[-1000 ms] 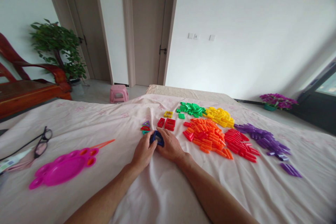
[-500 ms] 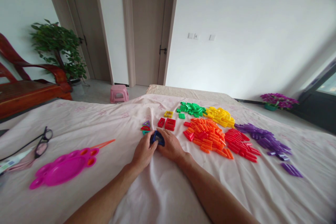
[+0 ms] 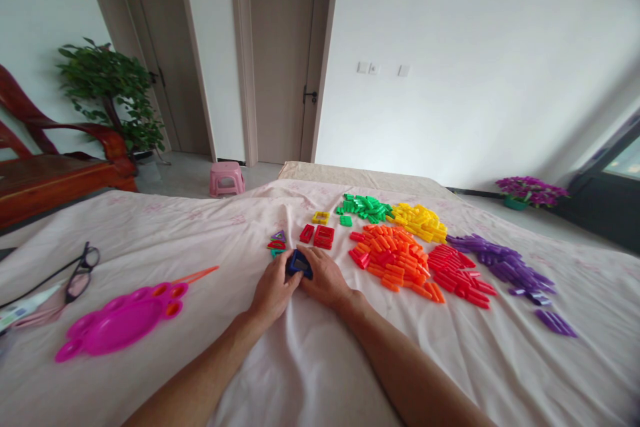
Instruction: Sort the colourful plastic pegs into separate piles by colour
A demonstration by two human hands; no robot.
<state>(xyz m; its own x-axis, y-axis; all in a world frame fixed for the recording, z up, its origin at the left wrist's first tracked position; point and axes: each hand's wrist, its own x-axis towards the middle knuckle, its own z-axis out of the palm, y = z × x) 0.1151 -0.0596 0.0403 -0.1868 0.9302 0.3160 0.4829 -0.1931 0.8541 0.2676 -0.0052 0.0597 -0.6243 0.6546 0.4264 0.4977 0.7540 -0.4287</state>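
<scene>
- Left hand (image 3: 273,288) was curled narrow, fingers and thumb on the near-left side of a blue frame (image 3: 301,264).
- Right hand (image 3: 325,278) gripped the same blue frame from the other side, fingers bent over its edge. Couldn't tell whether the frame touched the cloth (image 3: 310,380), or whether it was one part or several stacked.
- Done, by my read: most loose plastic lay grouped by colour on the right. Green heap (image 3: 367,208) and yellow heap (image 3: 419,221) sat at the back, orange heap (image 3: 393,260) and red heap (image 3: 457,273) nearer, purple heap (image 3: 495,259) farthest right.
- Grouping wasn't perfect: a few red pieces (image 3: 360,258) lay at the left edge of the orange heap, and a purple cluster (image 3: 556,323) sat apart from its heap.
- Framed shapes lay just beyond the hands: larger red frame (image 3: 325,236), smaller red frame (image 3: 307,233) beside it, yellow frame (image 3: 321,217) behind. Green square (image 3: 345,221) sat near the green heap.
- Purple triangle (image 3: 279,235), red arched piece (image 3: 277,245) and teal piece (image 3: 277,253) lay close together by the left hand; the teal one was partly hidden.
- Open item: the blue frame was in both hands, not set down. Nothing visible fixed an end point, so no figure for what remained.
- Off to the left, untouched: pink tray (image 3: 125,325), glasses (image 3: 80,273).
</scene>
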